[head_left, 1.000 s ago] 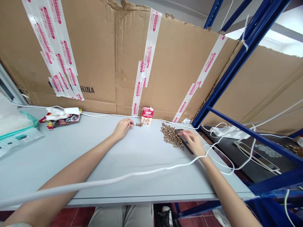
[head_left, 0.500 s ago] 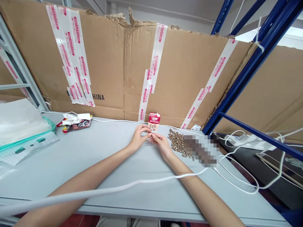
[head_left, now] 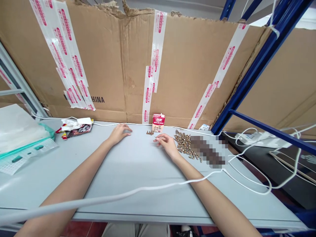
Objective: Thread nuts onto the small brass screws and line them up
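The left hand (head_left: 120, 133) lies open and empty on the counter (head_left: 128, 174). The right hand (head_left: 167, 144) curls, fingertips (head_left: 157, 140) pinched; I can't tell if it holds anything. A short row of brass screws (head_left: 149, 133) sits between them, nearer the right, with a brass heap (head_left: 184, 144) just beyond that hand.

Grey surface (head_left: 128, 184) carries most items. Red-and-white drink carton (head_left: 158, 123) upright near back edge, before cardboard sheet (head_left: 111, 65) with red-printed tape strips (head_left: 158, 39). Far left: snack wrappers (head_left: 79, 130), white tissue (head_left: 71, 123), white plastic bag (head_left: 19, 123), keypad (head_left: 27, 154). White cable (head_left: 123, 195) slung across front. Right: blue steel rack (head_left: 256, 69), power strip (head_left: 256, 140) on dark shelf (head_left: 283, 177). Pixelated patch (head_left: 208, 151) hides part of surface.
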Motion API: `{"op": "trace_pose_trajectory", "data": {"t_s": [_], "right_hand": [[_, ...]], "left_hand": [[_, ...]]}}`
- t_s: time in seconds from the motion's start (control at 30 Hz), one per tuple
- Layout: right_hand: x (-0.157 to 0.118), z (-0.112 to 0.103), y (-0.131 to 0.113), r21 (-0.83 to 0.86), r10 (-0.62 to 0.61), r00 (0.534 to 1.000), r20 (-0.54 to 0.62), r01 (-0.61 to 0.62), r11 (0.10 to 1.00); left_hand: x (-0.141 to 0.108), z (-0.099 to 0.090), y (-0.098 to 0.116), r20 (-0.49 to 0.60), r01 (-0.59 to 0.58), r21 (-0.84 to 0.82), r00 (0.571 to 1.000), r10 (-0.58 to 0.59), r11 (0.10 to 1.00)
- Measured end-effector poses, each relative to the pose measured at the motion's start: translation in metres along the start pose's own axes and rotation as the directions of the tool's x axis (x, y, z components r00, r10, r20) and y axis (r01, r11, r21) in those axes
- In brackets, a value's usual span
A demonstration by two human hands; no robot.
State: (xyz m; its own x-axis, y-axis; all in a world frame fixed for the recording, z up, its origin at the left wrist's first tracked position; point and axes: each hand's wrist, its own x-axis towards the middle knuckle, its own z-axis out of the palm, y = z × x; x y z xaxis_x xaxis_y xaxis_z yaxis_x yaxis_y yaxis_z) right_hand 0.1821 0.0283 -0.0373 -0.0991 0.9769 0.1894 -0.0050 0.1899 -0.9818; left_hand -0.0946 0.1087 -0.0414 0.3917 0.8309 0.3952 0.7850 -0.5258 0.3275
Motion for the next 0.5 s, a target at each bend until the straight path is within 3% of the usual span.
{"op": "trace_pose_trajectory", "data": {"t_s": [0.13, 0.37, 0.43, 0.5], "right_hand": [[0.001, 0.002, 0.006, -0.004, -0.032, 0.998, 0.057, 0.032, 0.999], [0.000, 0.001, 0.011, -0.055, -0.089, 0.991, 0.097, 0.095, 0.994], [0.000, -0.001, 0.011, -0.116, -0.109, 0.990, 0.090, 0.119, 0.986], [-0.001, -0.002, 0.010, -0.210, -0.128, 0.989, 0.070, 0.140, 0.968]], "left_hand": [[0.001, 0.007, -0.004, 0.013, -0.004, -0.023, 1.000, 0.004, 1.000], [0.000, 0.002, 0.004, -0.107, -0.032, 0.053, 0.994, 0.038, 0.998], [0.002, 0.005, 0.014, -0.130, -0.013, -0.008, 0.991, 0.012, 1.000], [0.005, 0.011, 0.032, -0.149, 0.044, -0.186, 0.986, -0.073, 0.981]]}}
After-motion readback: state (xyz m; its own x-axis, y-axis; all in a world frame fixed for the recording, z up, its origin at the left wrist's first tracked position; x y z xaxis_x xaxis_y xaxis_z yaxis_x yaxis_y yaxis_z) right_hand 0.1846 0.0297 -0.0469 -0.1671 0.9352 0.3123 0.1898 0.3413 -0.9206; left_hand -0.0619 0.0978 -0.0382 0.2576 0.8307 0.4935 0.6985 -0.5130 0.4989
